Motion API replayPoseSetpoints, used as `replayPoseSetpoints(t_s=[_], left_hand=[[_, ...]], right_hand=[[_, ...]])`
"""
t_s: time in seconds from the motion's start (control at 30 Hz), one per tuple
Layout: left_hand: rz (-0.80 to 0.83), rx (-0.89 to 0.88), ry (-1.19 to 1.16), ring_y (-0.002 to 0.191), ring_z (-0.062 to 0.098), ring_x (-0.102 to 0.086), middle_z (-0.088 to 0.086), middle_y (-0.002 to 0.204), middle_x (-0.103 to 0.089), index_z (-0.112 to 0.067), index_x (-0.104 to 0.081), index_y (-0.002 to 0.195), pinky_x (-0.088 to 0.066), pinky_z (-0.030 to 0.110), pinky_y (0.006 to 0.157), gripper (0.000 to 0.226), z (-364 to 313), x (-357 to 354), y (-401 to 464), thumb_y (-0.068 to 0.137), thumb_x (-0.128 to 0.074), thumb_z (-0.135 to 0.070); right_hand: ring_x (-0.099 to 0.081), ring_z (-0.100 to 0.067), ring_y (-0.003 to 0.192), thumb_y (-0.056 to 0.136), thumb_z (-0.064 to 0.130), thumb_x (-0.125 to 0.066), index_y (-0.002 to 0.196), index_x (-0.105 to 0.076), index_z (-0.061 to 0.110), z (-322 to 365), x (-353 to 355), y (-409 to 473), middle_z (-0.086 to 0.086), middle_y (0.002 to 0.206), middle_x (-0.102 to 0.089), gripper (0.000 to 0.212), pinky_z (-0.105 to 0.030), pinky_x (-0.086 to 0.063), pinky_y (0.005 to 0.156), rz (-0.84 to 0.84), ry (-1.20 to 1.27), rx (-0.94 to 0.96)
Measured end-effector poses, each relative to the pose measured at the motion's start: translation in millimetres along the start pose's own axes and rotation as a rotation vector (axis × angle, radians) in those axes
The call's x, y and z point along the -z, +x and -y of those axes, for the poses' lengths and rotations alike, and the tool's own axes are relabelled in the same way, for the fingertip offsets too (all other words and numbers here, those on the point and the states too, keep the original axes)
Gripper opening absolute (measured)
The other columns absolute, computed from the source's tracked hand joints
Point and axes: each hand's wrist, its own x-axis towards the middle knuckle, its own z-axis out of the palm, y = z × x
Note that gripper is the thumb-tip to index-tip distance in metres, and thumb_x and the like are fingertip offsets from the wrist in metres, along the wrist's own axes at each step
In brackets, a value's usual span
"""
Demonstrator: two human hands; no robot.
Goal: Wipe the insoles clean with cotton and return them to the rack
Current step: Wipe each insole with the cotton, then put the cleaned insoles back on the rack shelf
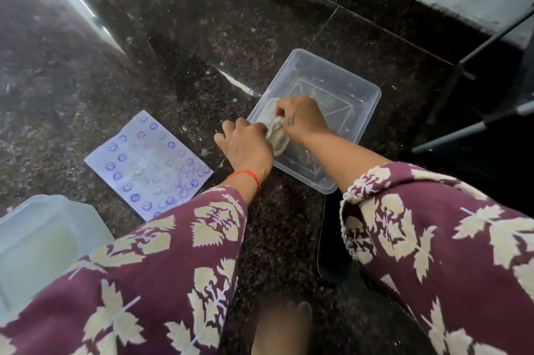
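A pale whitish insole point(276, 135) lies in a clear plastic tub point(361, 85) on the dark stone floor. My left hand point(245, 146) holds the insole's near end at the tub's left rim. My right hand point(300, 117) has its fingers curled over the insole's upper part, pinching a small pale wad that looks like cotton point(277, 123). Most of the insole is hidden under the two hands.
A sheet of paper with blue smiley stamps point(150, 166) lies left of the tub, with bits of cotton on it. A translucent lidded box point(37, 239) sits at the lower left. Black and grey rack bars point(468, 94) stand at the right. A wall runs along the back.
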Motion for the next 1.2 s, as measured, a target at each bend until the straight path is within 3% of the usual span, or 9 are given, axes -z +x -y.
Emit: replayPoseSetpoints(t_s=[0.13, 0.43, 0.63, 0.7, 0.77, 0.83, 0.9, 1.0, 1.2], left_hand=[[-0.025, -0.001, -0.056, 0.115, 0.027, -0.039, 0.003, 0.125, -0.053, -0.032, -0.058, 0.125, -0.024, 0.039, 0.092, 0.037, -5.8, 2.7, -10.4, 0.092, -0.047, -0.02], [-0.016, 0.002, -0.345, 0.131, 0.026, -0.033, 0.003, 0.142, -0.038, -0.03, -0.035, 0.143, -0.029, 0.044, 0.102, 0.05, -56.9, 17.4, -54.9, 0.095, -0.048, -0.032], [0.016, -0.152, -0.442, 0.128, 0.027, -0.038, 0.007, 0.138, -0.043, -0.025, -0.042, 0.14, -0.032, 0.04, 0.102, 0.047, -83.0, 1.4, -116.6, 0.093, -0.05, -0.026], [0.043, -0.157, -0.46, 0.125, 0.03, -0.041, 0.011, 0.135, -0.046, -0.02, -0.047, 0.136, -0.031, 0.037, 0.102, 0.044, -79.8, -8.5, -136.8, 0.093, -0.051, -0.021], [0.066, -0.13, -0.469, 0.12, 0.033, -0.046, 0.014, 0.129, -0.05, -0.015, -0.051, 0.132, -0.031, 0.036, 0.1, 0.04, -71.3, -21.2, -151.4, 0.092, -0.052, -0.016], [0.115, -0.068, -0.431, 0.116, 0.036, -0.048, 0.018, 0.124, -0.052, -0.011, -0.053, 0.129, -0.032, 0.036, 0.097, 0.036, -60.7, -35.6, -159.8, 0.093, -0.05, -0.013], [0.185, 0.004, -0.38, 0.116, 0.037, -0.048, 0.021, 0.124, -0.052, -0.009, -0.052, 0.129, -0.033, 0.036, 0.096, 0.036, -50.5, -50.0, -161.4, 0.094, -0.046, -0.01], [0.28, 0.113, -0.328, 0.12, 0.036, -0.048, 0.019, 0.128, -0.056, -0.01, -0.053, 0.13, -0.035, 0.035, 0.097, 0.036, -37.7, -66.9, -155.2, 0.095, -0.044, -0.01], [0.345, 0.187, -0.329, 0.112, 0.029, -0.057, 0.009, 0.112, -0.067, -0.013, -0.062, 0.115, -0.041, 0.031, 0.092, 0.026, -37.6, -78.9, -144.5, 0.092, -0.057, -0.023]], right_hand=[[-0.059, -0.028, 0.11, 0.088, 0.008, -0.051, 0.117, -0.064, 0.011, -12.0, 8.3, -8.2, -0.014, 0.115, -0.065, 0.032, -0.033, -0.047, 0.095, -0.031, 0.099, -0.054], [-0.061, -0.014, 0.102, 0.092, 0.036, -0.053, 0.124, -0.058, 0.02, -51.9, 60.5, -98.5, -0.005, 0.115, -0.066, 0.036, -0.023, -0.046, 0.091, -0.175, 0.433, -0.188], [-0.056, -0.005, 0.086, 0.094, 0.035, -0.05, 0.117, -0.063, 0.018, -98.7, 78.4, -197.3, 0.003, 0.092, -0.063, 0.032, -0.01, -0.04, 0.072, -0.336, 0.495, -0.396], [-0.061, -0.012, 0.089, 0.096, 0.036, -0.047, 0.114, -0.064, 0.015, -120.3, 63.6, -229.0, -0.002, 0.095, -0.067, 0.033, -0.018, -0.044, 0.078, -0.334, 0.51, -0.497], [-0.064, -0.022, 0.092, 0.097, 0.038, -0.044, 0.108, -0.066, 0.014, -138.7, 39.9, -252.4, -0.008, 0.096, -0.069, 0.035, -0.039, -0.05, 0.086, -0.345, 0.584, -0.628], [-0.065, -0.025, 0.091, 0.096, 0.038, -0.043, 0.096, -0.068, 0.017, -151.5, 16.6, -265.7, -0.004, 0.089, -0.07, 0.033, -0.047, -0.051, 0.085, -0.343, 0.636, -0.749], [-0.065, -0.025, 0.088, 0.095, 0.031, -0.048, 0.085, -0.067, 0.018, -160.3, -3.4, -271.9, -0.003, 0.085, -0.069, 0.026, -0.041, -0.051, 0.084, -0.276, 0.608, -0.847], [-0.063, -0.023, 0.093, 0.088, 0.017, -0.057, 0.097, -0.067, 0.013, -165.7, -23.0, -273.3, -0.006, 0.099, -0.069, 0.014, -0.028, -0.048, 0.081, -0.156, 0.512, -0.945], [-0.063, -0.021, 0.095, 0.081, 0.032, -0.069, 0.101, -0.065, 0.017, -160.6, -44.7, -255.2, -0.001, 0.093, -0.069, 0.025, -0.028, -0.047, 0.083, -0.115, 0.642, -1.013]])
